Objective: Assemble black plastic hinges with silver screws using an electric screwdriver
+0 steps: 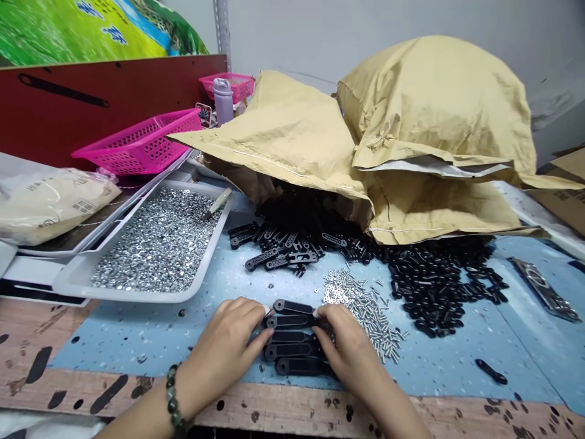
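Bars [292,350] blk, ditto small parts [425,286]; mat [114,341] lt blue w/ white specks & dk spots; bench [247,402] pinkish-brn wood grain w/ blk marks. Screws [379,311] & tray bits [159,250] silver, tray [150,297] white, basket [137,152] hot pink, bottle [223,103] lilac, sacks [434,91] tan. Board [146,91] dk red, big bag [141,39] grn/yel/blue w/ blue characters, bracelet [172,399] dk grn, wall [292,36] pale grey.

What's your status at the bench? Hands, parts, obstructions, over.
Left hand at left ends of black parts; right hand at right ends. Parts side by side. Loose screws beside right hand.
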Demonstrator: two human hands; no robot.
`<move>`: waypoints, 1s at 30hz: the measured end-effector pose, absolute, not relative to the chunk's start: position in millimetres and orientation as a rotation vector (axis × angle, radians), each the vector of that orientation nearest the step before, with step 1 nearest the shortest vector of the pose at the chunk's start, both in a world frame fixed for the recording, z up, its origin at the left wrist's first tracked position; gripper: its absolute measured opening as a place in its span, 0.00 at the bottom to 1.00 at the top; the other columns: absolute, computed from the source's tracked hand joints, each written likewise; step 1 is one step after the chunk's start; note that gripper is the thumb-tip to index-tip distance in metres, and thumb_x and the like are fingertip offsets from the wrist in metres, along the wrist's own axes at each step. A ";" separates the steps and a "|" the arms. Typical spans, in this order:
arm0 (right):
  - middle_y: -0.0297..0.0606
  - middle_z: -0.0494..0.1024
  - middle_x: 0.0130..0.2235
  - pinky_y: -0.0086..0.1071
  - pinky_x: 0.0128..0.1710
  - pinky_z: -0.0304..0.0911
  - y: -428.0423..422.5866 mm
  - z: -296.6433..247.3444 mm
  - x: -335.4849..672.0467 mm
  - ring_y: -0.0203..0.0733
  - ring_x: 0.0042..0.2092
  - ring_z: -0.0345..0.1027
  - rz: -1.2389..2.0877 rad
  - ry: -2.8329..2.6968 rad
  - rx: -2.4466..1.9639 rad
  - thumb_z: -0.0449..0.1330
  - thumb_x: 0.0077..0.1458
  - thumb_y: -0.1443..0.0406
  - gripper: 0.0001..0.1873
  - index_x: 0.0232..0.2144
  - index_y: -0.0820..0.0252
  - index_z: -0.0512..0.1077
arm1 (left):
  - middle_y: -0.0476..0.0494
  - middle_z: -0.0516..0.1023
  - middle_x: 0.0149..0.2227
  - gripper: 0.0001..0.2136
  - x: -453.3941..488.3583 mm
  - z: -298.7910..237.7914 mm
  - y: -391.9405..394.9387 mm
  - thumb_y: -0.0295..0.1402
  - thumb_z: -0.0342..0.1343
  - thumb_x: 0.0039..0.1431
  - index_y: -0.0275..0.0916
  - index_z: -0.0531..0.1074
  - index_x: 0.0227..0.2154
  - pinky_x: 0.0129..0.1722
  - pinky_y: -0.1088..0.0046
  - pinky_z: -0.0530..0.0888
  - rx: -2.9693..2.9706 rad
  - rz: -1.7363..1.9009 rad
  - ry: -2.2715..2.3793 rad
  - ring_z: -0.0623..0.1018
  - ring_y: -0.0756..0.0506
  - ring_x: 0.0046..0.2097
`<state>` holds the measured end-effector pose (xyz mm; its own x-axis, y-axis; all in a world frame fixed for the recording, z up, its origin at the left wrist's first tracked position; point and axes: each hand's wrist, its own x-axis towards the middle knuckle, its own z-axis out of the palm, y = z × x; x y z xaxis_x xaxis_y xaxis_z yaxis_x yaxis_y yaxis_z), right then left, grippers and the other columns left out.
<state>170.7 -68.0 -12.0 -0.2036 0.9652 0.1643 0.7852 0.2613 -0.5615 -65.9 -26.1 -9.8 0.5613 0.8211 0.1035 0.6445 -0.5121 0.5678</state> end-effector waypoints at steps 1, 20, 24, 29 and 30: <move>0.39 0.71 0.37 0.38 0.38 0.64 -67.9 -12.9 168.7 0.44 0.40 0.65 0.482 -2.084 -1.587 0.50 0.58 0.73 0.09 0.40 0.57 0.63 | 0.45 0.74 0.36 0.06 -65.6 -11.7 -24.9 0.33 0.50 0.64 0.39 0.70 0.38 0.42 0.61 0.69 2.282 0.468 1.186 0.72 0.41 0.41; 0.36 0.76 0.41 0.36 0.41 0.64 -66.6 63.7 150.6 0.41 0.42 0.68 0.503 -2.325 -1.211 0.51 0.60 0.71 0.13 0.47 0.57 0.68 | 0.52 0.69 0.21 0.13 -63.8 64.9 -28.9 0.38 0.49 0.60 0.36 0.73 0.30 0.23 0.79 0.61 1.616 0.350 1.071 0.69 0.50 0.24; 0.36 0.77 0.34 0.34 0.35 0.64 -70.1 69.0 144.7 0.40 0.35 0.70 0.483 -2.474 -1.228 0.50 0.62 0.70 0.11 0.37 0.58 0.72 | 0.54 0.69 0.21 0.11 -66.6 71.0 -40.0 0.36 0.50 0.60 0.38 0.74 0.31 0.23 0.79 0.60 1.737 0.392 1.070 0.67 0.51 0.24; 0.37 0.74 0.27 0.33 0.27 0.59 -80.1 73.0 135.8 0.39 0.28 0.66 0.309 -2.661 -1.213 0.51 0.58 0.74 0.10 0.35 0.62 0.71 | 0.53 0.68 0.22 0.11 -67.2 71.8 -52.4 0.36 0.49 0.60 0.37 0.74 0.31 0.22 0.79 0.60 1.763 0.381 1.065 0.67 0.51 0.24; 0.37 0.73 0.27 0.33 0.26 0.57 -82.2 72.9 133.7 0.39 0.27 0.65 0.237 -2.692 -1.200 0.51 0.55 0.77 0.11 0.34 0.62 0.71 | 0.53 0.68 0.21 0.12 -66.8 71.2 -54.6 0.36 0.48 0.60 0.37 0.74 0.29 0.22 0.79 0.60 1.750 0.377 1.056 0.67 0.51 0.24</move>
<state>133.7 -82.2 72.9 -0.6564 0.7473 0.1033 0.7178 0.6608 -0.2193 -66.8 -54.6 71.2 0.5673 0.7943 -0.2174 0.4777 -0.1023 0.8726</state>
